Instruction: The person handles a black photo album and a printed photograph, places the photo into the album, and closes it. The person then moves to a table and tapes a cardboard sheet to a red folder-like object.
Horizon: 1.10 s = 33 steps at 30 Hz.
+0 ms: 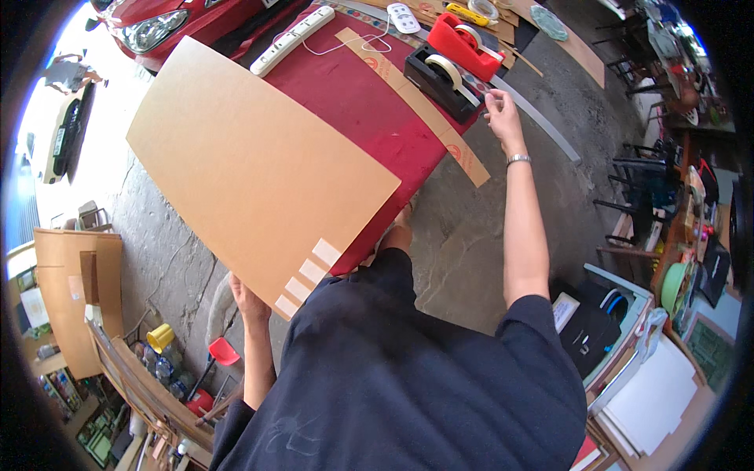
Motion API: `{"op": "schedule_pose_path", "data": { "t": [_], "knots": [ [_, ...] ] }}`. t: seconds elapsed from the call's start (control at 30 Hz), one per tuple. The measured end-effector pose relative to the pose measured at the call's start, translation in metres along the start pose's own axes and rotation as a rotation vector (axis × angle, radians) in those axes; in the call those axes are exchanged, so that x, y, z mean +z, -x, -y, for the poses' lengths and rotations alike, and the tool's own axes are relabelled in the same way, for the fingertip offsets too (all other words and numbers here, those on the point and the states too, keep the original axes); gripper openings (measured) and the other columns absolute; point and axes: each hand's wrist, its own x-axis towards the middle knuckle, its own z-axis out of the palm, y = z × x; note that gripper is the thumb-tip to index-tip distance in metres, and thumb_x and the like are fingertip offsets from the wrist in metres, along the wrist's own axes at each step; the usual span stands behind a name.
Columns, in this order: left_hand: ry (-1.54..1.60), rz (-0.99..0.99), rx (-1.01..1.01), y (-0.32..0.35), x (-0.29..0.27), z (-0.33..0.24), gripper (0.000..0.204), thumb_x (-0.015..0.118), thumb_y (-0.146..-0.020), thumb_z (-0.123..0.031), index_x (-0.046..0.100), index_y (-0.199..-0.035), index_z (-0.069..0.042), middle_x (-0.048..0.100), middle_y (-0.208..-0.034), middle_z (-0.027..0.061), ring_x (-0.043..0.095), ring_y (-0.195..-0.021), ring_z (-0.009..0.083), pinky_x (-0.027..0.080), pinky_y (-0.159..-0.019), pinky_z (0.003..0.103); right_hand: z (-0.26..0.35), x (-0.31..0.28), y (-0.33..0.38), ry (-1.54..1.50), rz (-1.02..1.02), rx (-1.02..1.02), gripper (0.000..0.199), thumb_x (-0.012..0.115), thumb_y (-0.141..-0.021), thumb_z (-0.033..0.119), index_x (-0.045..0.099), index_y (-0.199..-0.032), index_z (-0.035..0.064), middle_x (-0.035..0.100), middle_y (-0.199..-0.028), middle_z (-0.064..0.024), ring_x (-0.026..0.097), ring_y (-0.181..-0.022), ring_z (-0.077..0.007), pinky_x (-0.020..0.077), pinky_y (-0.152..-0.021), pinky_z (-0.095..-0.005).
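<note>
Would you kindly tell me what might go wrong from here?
The cardboard overhangs the red table, with the left hand at its near corner; it might slip.
The right hand is close to the black dispenser, near the table's edge, and could knock it.

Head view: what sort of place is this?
Probably a garage-like workshop, perhaps at a home: a red car stands close to the red-topped table, the floor looks like bare concrete, and a black tape dispenser sits on the table.
</note>
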Motion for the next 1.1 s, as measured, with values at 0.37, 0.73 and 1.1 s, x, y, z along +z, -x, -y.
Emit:
{"op": "schedule_pose_path", "data": {
  "t": [0.37,0.73,1.1],
  "knots": [
    [0.043,-0.329,-0.055,0.014,0.01,-0.004,0.04,0.049,-0.103,-0.033,0.048,-0.129,-0.002,0.063,-0.117,0.0087,0.066,-0.097,0.0178,0.057,-0.078,0.033,-0.008,-0.01,-0.067,-0.181,0.676,0.486,0.023,0.062,-0.096,0.032,0.064,-0.103,0.0109,0.065,-0.094,-0.0016,0.064,-0.075,-0.016,0.0529,-0.07,-0.0333],
    [0.059,-0.401,-0.259,0.007,-0.006,0.027,0.06,0.039,-0.099,-0.054,0.056,-0.123,-0.002,0.065,-0.111,0.0078,0.063,-0.101,0.0175,0.053,-0.079,0.035,-0.083,-0.002,-0.004,0.643,-0.213,-0.208,0.017,0.066,-0.088,0.021,0.065,-0.084,0.0044,0.062,-0.1,-0.0139,0.059,-0.098,-0.0327,0.0477,-0.085,-0.0436],
    [-0.23,-0.107,-1.039,0.156,-0.097,0.143,0.074,0.033,-0.098,-0.065,0.052,-0.138,-0.005,0.06,-0.132,0.0107,0.053,-0.123,0.0231,0.043,-0.102,0.04,0.057,0.011,0.189,-0.227,-0.026,0.022,0.017,0.061,-0.097,0.016,0.064,-0.1,-0.0002,0.063,-0.082,-0.0035,0.057,-0.069,-0.0093,0.0477,-0.065,-0.0252]
  ]
}}
